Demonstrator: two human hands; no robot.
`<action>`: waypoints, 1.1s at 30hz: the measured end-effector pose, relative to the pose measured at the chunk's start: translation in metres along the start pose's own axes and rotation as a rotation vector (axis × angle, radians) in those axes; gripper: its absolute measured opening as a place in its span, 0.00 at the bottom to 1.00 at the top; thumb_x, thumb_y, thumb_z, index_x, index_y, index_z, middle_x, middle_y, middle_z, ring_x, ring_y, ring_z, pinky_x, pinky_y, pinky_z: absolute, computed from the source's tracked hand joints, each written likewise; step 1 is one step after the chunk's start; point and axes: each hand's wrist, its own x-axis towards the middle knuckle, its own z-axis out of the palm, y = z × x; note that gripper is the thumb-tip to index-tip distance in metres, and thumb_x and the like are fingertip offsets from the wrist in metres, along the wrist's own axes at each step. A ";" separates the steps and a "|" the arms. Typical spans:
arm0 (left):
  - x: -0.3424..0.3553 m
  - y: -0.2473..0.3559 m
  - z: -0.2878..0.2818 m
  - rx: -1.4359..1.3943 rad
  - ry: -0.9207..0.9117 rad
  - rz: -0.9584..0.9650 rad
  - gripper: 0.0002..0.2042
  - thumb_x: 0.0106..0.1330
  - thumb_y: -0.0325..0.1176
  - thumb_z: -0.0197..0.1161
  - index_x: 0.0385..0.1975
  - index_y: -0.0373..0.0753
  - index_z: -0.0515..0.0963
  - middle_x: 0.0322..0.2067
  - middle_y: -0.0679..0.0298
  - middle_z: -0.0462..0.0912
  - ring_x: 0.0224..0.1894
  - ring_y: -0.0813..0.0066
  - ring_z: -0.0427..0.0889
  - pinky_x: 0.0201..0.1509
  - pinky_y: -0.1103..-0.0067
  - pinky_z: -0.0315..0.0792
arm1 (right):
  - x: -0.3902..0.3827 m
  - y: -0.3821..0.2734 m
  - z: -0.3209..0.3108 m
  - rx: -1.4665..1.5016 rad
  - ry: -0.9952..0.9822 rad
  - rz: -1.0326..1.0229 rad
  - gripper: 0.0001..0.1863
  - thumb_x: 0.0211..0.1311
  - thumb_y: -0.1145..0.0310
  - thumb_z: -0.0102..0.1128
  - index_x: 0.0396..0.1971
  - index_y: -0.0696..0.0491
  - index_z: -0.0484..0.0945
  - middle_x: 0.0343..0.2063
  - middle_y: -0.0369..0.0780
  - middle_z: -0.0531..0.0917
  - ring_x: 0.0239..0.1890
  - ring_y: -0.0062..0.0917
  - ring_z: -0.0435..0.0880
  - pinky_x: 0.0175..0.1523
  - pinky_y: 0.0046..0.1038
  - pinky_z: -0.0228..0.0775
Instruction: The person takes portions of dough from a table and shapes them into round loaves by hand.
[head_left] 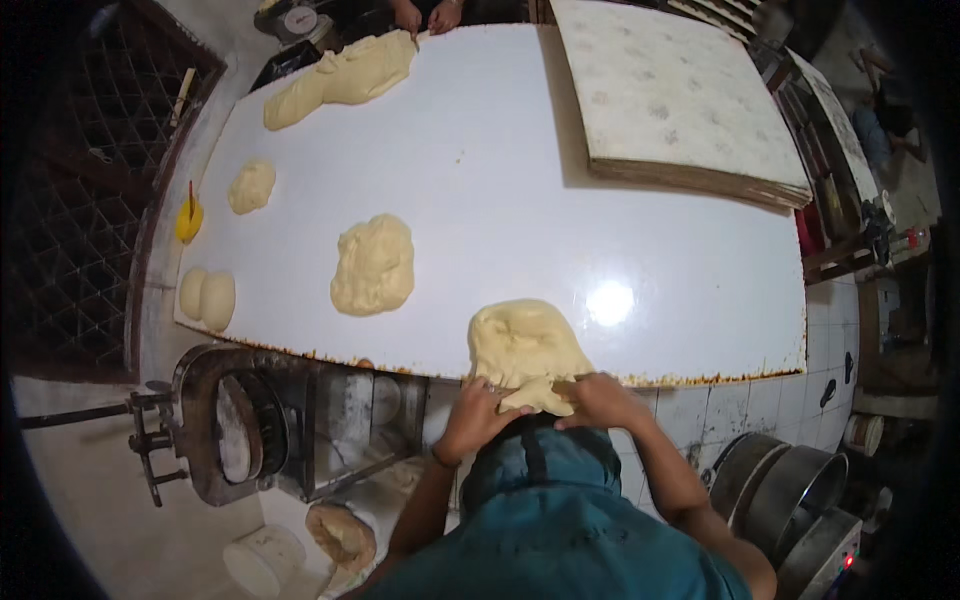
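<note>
At the near edge of the white worktable (680, 280) lies a pale dough mass (525, 340), its front flap pulled over the edge. My left hand (478, 420) grips this flap from the left and my right hand (600, 402) grips it from the right, the fingers of both closed on the dough. Further left on the table are a rough lump of dough (371, 263), a smaller lump (251, 186) and two smooth pieces pressed together (207, 297). A long dough piece (340, 78) lies at the back left.
Stacked pale boards (680, 95) fill the back right. A yellow item with a stick (189, 218) sits at the left edge. A co-worker's hands (428, 15) are at the far edge. A metal machine (238, 430) stands below left, steel containers (785, 495) below right.
</note>
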 end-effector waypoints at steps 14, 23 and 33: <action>0.284 -0.060 -0.101 -0.017 0.036 -0.055 0.32 0.65 0.51 0.50 0.63 0.36 0.54 0.59 0.47 0.62 0.63 0.51 0.57 0.66 0.70 0.51 | 0.138 0.063 -0.016 1.233 0.813 0.152 0.42 0.57 0.77 0.53 0.65 0.58 0.35 0.64 0.51 0.51 0.63 0.34 0.58 0.64 0.30 0.53; 0.243 -0.041 -0.092 -0.776 0.225 -0.568 0.19 0.67 0.44 0.51 0.44 0.32 0.74 0.37 0.61 0.78 0.38 0.74 0.75 0.43 0.77 0.70 | 0.203 0.035 -0.113 1.268 0.739 -0.013 0.20 0.55 0.64 0.61 0.45 0.58 0.74 0.39 0.41 0.79 0.41 0.23 0.77 0.47 0.26 0.69; 0.133 0.044 -0.033 -0.436 0.842 0.282 0.30 0.56 0.60 0.58 0.25 0.31 0.75 0.19 0.62 0.76 0.21 0.71 0.75 0.28 0.76 0.68 | 0.034 -0.004 -0.092 0.343 1.108 -0.379 0.21 0.44 0.58 0.70 0.36 0.55 0.80 0.26 0.42 0.81 0.26 0.34 0.79 0.32 0.28 0.71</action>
